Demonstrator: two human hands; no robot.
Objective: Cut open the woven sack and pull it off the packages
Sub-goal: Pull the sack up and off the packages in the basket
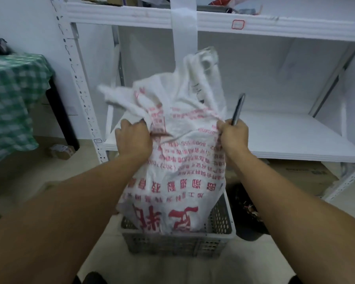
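A white woven sack with red printed characters stands upright in a grey perforated plastic crate on the floor. Its top is crumpled and bunched. My left hand grips a fold of the sack on its left side. My right hand grips the sack's right side and also holds a dark slim cutter that points up and away. The packages inside are hidden by the sack.
White metal shelving stands right behind the crate, with a low shelf board to the right. A table with a green checked cloth is at the left. A cardboard box and a dark bin sit to the crate's right.
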